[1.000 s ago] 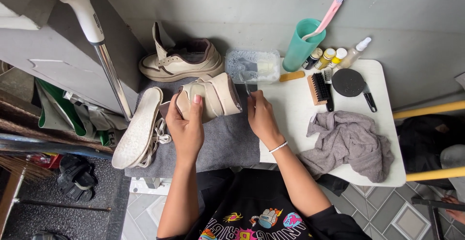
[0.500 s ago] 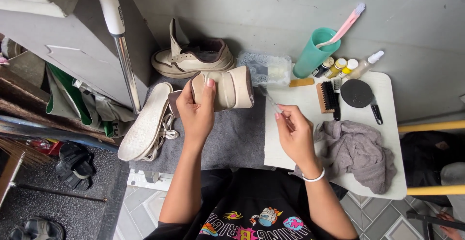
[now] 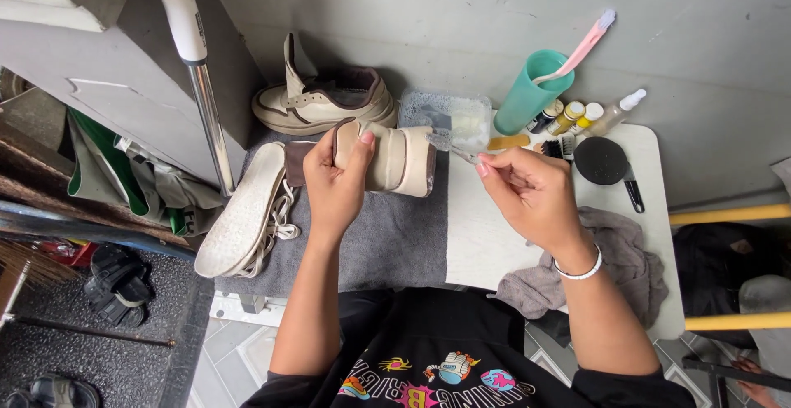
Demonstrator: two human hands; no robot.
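My left hand (image 3: pixel 334 184) grips a beige sneaker (image 3: pixel 394 158) held on its side above a grey towel (image 3: pixel 387 239). My right hand (image 3: pixel 531 194) pinches a small clear-handled brush (image 3: pixel 451 146) whose bristle end touches the sneaker's toe. A second beige sneaker (image 3: pixel 325 101) stands upright behind, by the wall. An insole (image 3: pixel 243 210) with white laces lies at the left on the towel.
A clear tub (image 3: pixel 449 115), a teal cup (image 3: pixel 531 91) holding a pink toothbrush, several small bottles (image 3: pixel 577 115), a round black brush (image 3: pixel 606 165) and a grey rag (image 3: pixel 614 264) sit on the white table (image 3: pixel 482 235). A metal pole (image 3: pixel 206 111) stands left.
My right hand drew back from the tub with the small brush and brought it to the sneaker's toe. The left hand kept its hold on the sneaker.
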